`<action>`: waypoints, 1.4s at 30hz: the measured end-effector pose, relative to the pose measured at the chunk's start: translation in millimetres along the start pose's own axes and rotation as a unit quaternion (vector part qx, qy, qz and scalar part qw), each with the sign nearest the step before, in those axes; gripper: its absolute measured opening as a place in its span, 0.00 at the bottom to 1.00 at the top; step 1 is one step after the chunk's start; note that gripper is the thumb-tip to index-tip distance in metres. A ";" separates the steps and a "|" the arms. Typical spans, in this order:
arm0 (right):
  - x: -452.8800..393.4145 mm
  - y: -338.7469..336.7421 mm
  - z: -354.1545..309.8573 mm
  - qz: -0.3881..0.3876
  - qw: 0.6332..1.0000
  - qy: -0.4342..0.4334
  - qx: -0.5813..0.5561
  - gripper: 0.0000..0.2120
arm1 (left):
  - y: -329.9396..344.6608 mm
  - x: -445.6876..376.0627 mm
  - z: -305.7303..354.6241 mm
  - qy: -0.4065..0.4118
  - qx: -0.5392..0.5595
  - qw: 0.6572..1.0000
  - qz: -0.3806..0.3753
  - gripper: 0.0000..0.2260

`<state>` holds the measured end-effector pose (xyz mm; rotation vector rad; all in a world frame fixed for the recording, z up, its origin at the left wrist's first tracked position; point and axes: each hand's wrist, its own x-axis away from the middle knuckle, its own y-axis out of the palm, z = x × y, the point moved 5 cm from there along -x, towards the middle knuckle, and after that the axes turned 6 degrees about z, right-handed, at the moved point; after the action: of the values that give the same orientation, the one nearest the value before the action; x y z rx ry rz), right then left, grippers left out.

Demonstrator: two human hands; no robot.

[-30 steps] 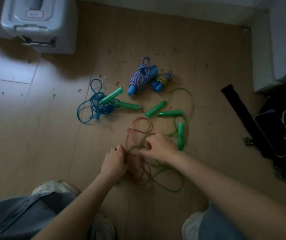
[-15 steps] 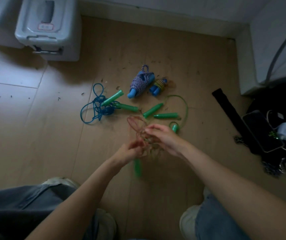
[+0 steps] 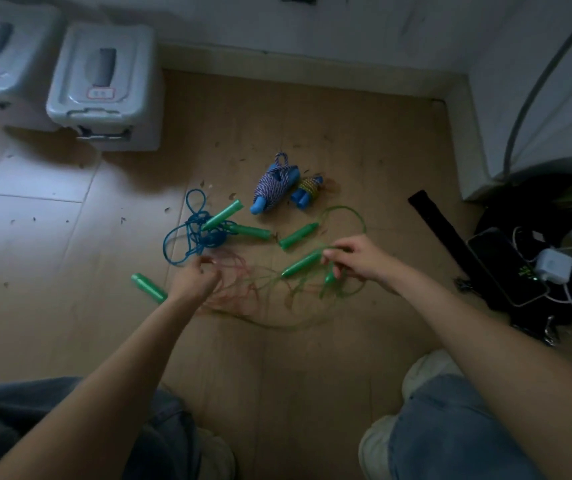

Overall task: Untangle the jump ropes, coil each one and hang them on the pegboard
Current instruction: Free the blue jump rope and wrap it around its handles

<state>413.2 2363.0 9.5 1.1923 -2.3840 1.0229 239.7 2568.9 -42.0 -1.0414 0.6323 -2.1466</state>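
My left hand [image 3: 194, 280] pinches strands of a thin red rope [image 3: 239, 289] above the floor. My right hand [image 3: 360, 261] grips a thin green rope [image 3: 347, 213] beside a green handle [image 3: 302, 264]. The red and green strands are blurred and cross between my hands. Another green handle [image 3: 149, 287] lies left of my left wrist. A tangled blue rope [image 3: 196, 233] with two green handles [image 3: 224, 214] lies farther back. Behind it lie two coiled ropes with blue handles, a blue-and-white one [image 3: 274, 188] and a smaller yellowish one [image 3: 307, 190]. No pegboard is in sight.
Two grey lidded plastic boxes [image 3: 104, 81] stand at the back left by the wall. On the right lie a black strap [image 3: 440, 226], a phone [image 3: 506, 268], a white charger [image 3: 553, 266] and a dark bag [image 3: 547, 209]. My knees and shoes fill the bottom edge.
My hands have moved apart, the left to the left and the right to the right, drawing the red and green strands out between them. A green handle now lies left of my left wrist.
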 end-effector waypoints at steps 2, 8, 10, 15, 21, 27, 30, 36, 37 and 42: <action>10.2 -7.5 -39.3 -0.005 0.999 -0.037 -0.038 0.10 | -10.6 12.3 29.9 0.045 0.000 0.998 0.031 0.21; 72.6 -28.5 -163.1 -0.069 0.978 -0.195 -0.034 0.12 | -27.5 85.2 140.9 0.270 0.090 0.923 -0.257 0.22; 100.0 -46.0 -197.1 -0.048 0.962 -0.251 -0.092 0.12 | -43.8 108.5 167.5 0.311 0.114 0.900 -0.282 0.13; 158.7 -112.7 -240.1 0.070 0.899 -0.309 -0.301 0.12 | -89.6 134.1 184.8 0.396 -0.068 0.890 -0.215 0.08; 186.5 -133.4 -222.3 0.150 0.942 -0.269 -0.131 0.10 | -174.8 167.0 212.3 0.330 0.333 0.852 -0.234 0.11; 181.7 -131.7 -191.6 0.213 0.948 -0.233 -0.027 0.07 | -148.9 159.4 193.5 0.405 -0.193 0.893 -0.042 0.11; 174.0 -127.4 -184.1 0.220 0.947 -0.219 0.080 0.03 | -155.8 161.5 205.1 0.371 0.013 0.926 -0.073 0.11; 167.6 -80.9 -195.0 0.053 0.971 -0.225 0.065 0.21 | -161.2 197.4 235.6 0.372 0.260 0.858 -0.240 0.12; 167.8 -78.6 -200.5 0.050 0.970 -0.237 0.028 0.19 | -161.5 200.6 239.5 0.376 0.262 0.856 -0.239 0.12; 163.3 -94.5 -204.4 0.140 0.946 -0.213 0.200 0.13 | -175.9 206.9 247.7 0.401 0.289 0.853 -0.171 0.12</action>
<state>374.8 2373.4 284.8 1.3429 -2.8324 1.5324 283.5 2500.6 316.5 0.1248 0.0964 -2.8165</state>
